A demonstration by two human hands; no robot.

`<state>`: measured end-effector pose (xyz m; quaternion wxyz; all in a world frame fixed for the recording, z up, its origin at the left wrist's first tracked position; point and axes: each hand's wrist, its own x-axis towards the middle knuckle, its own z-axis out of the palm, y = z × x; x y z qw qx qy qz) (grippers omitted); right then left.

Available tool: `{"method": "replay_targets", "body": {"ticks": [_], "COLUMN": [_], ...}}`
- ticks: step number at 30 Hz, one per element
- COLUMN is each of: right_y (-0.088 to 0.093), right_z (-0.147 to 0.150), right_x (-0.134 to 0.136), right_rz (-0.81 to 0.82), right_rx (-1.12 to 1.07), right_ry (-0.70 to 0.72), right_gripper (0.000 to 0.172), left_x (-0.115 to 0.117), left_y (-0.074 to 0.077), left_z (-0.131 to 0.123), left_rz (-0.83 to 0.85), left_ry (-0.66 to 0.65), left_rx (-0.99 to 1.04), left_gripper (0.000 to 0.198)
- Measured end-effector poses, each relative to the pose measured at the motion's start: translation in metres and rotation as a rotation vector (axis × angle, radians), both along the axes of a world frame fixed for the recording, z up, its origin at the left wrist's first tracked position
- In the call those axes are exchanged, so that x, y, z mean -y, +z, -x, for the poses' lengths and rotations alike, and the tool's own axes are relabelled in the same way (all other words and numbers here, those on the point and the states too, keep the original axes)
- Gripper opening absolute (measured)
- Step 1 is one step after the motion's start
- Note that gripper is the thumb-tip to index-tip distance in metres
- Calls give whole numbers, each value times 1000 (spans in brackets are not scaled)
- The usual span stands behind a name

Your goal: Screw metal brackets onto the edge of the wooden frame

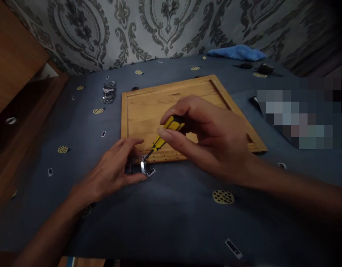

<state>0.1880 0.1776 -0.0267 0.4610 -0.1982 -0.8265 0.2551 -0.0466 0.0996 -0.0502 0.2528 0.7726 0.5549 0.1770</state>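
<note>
Between the thumb and fingers of my right hand (215, 137) is a screwdriver (165, 135) with a yellow and black handle. Its shaft slants down to the left, and the tip meets a shiny metal hinge (143, 165) at the near left corner of a wooden panel (171, 107). My left hand (112, 168) grips this hinge from the left, thumb below and fingers above. The panel lies flat, with a raised frame around its middle and several small dark holes along its near edge. Part of the hinge is hidden by my left fingers.
Several metal hinges (108, 92) lie in a row left of the panel. A blue cloth (237, 52) and dark tools (260, 68) are at the back right. Wooden furniture (17, 55) borders the left side. A patterned blue-grey cloth (171, 218) covers the surface; a blurred-out object (293, 118) lies right.
</note>
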Motion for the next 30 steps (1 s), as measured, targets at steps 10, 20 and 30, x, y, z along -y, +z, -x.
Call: {"method": "replay_targets", "body": {"ticks": [10, 20, 30], "right_y": [23, 30, 24], "right_z": [44, 46, 51], "right_x": [-8, -13, -14], "right_rz": [112, 248, 302], "right_rx": [57, 143, 8], "right_ry": [269, 380, 347], "right_gripper": [12, 9, 20], "left_x": [-1, -3, 0], "left_y": [0, 8, 6], "left_z": [-1, -5, -3], "left_rz": [0, 72, -1], "left_ry": [39, 65, 39], "left_rx": [-67, -57, -78], "left_gripper": [38, 36, 40]}}
